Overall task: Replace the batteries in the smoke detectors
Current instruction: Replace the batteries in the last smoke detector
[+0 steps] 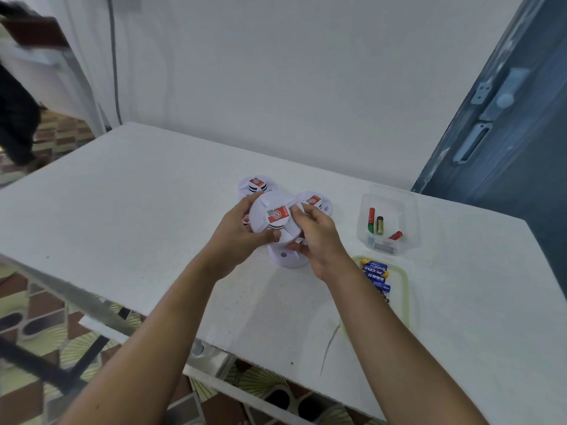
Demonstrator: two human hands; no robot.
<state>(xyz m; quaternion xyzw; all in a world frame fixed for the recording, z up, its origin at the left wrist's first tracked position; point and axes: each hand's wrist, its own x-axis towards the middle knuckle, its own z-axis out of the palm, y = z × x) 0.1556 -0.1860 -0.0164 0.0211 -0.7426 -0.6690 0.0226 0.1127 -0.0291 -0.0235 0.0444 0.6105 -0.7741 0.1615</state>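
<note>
I hold a round white smoke detector (pixel 274 217) with a red label above the table, its back side facing me. My left hand (pixel 237 237) grips its left rim and my right hand (pixel 317 240) grips its right rim. Two more white detectors with red labels lie behind it, one at the far left (pixel 257 184) and one at the right (pixel 316 201). Another white detector (pixel 288 258) sits on the table right under my hands, partly hidden. A clear tub (pixel 388 220) holds red-green and gold batteries. Blue batteries (pixel 376 274) lie in a yellowish tray (pixel 405 289).
The white table (pixel 138 191) stands against a white wall, its near edge running diagonally at the lower left. A dark blue door (pixel 506 118) rises at the right. Patterned floor tiles show below the table edge. A dark blurred shape is at the far left.
</note>
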